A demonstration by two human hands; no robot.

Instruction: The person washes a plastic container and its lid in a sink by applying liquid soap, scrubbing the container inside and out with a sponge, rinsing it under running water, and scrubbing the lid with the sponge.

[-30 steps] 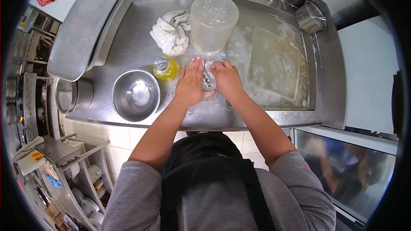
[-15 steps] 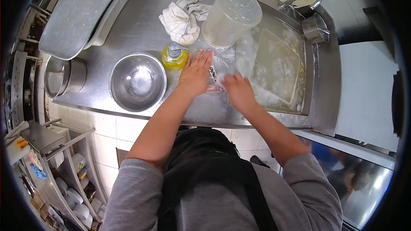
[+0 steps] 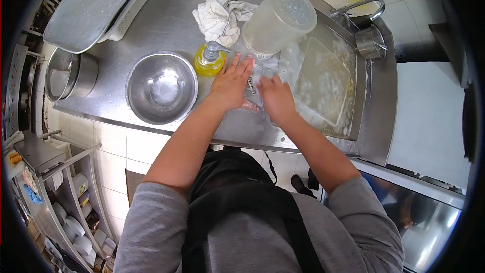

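My left hand [image 3: 231, 87] lies with its fingers spread, pressing on a flat, clear plastic piece on the steel counter. A small label with dark lettering [image 3: 251, 85] shows on that piece between my hands. My right hand [image 3: 276, 99] is closed, its fingers curled against the right side of the piece; what they hold, if anything, is hidden. Just beyond my left fingertips stands a yellow soap pump bottle [image 3: 209, 59]. A cloudy plastic container [image 3: 278, 21] rests upside down behind my hands.
A steel bowl [image 3: 161, 88] sits left of my hands, and a crumpled white cloth [image 3: 220, 17] lies behind the bottle. On the right, a sink [image 3: 323, 78] holds cloudy water and a submerged rectangular item, below a faucet [image 3: 361, 5]. Trays [image 3: 96, 7] and steel pots [image 3: 83, 75] occupy the far left.
The whole view has shifted slightly. My right hand has moved a little over the clear piece, closer to the label. My left hand stays pressed in place.
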